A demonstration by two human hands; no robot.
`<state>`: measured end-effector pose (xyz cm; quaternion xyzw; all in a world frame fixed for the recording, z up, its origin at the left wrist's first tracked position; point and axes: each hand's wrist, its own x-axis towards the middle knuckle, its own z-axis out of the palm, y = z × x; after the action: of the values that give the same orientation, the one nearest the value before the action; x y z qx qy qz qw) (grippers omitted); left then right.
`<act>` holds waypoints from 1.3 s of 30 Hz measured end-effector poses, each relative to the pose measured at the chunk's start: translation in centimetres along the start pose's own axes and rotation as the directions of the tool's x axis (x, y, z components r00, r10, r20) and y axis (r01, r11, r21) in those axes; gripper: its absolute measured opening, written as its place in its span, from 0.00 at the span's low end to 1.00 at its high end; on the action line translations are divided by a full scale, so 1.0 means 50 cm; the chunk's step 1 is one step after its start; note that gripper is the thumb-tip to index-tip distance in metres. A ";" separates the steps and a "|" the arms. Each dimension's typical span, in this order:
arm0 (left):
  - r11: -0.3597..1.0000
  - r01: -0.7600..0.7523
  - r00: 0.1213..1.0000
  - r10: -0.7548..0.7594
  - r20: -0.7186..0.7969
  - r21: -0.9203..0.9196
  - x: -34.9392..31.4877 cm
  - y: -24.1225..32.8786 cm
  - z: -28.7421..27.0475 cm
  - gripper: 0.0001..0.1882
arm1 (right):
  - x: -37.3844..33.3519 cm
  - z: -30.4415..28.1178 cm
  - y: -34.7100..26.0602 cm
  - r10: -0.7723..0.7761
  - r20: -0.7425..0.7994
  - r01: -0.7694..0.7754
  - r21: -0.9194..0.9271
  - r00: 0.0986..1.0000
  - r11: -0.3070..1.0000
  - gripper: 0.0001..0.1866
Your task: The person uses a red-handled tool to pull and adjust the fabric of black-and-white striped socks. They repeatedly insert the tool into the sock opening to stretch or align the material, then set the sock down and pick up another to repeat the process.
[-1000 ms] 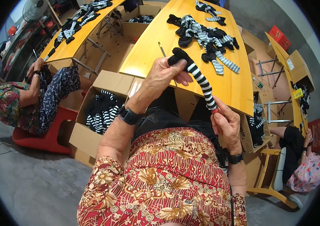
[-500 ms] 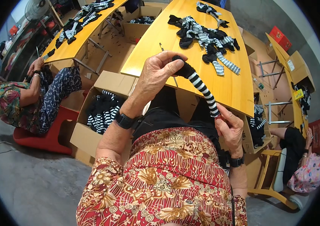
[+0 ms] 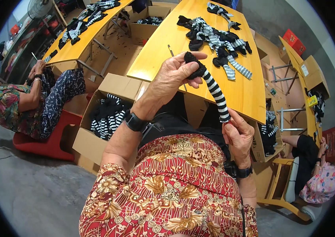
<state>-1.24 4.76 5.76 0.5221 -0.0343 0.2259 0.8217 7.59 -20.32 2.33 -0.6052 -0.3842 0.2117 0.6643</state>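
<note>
A slim knitted tube (image 3: 215,93), striped black and white with a bunched black end, stretches between my two hands in front of the table. My left hand (image 3: 170,78) pinches the black end between thumb and fingers, the other fingers spread behind it. Lower and to the right, my right hand (image 3: 238,132) grips the striped end, where a bit of red shows at the thumb. A thin dark rod (image 3: 170,50) shows past my left hand and seems to lie on the table; its middle is hidden.
The yellow table (image 3: 151,59) holds a heap of striped and black knitwear (image 3: 211,37). Open cartons of knitwear stand at left (image 3: 116,85) and right (image 3: 259,142). One person (image 3: 21,102) sits on a red chair (image 3: 51,144) at left; another (image 3: 321,177) sits at right.
My left hand has shifted slightly right and rolled, and its fingers have spread. The knitted tube's black end moved with it and looks flatter and wider. My right hand keeps its grip.
</note>
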 end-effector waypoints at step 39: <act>0.898 -0.074 0.993 0.106 -0.050 0.434 -0.005 -0.019 0.020 0.15 | 0.008 0.002 -0.022 0.127 0.039 -0.130 0.089 0.991 0.988 0.21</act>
<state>-0.91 3.46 5.34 0.6802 0.0220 0.2842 0.6753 7.56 -20.14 3.49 -0.5942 -0.3453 0.2813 0.6698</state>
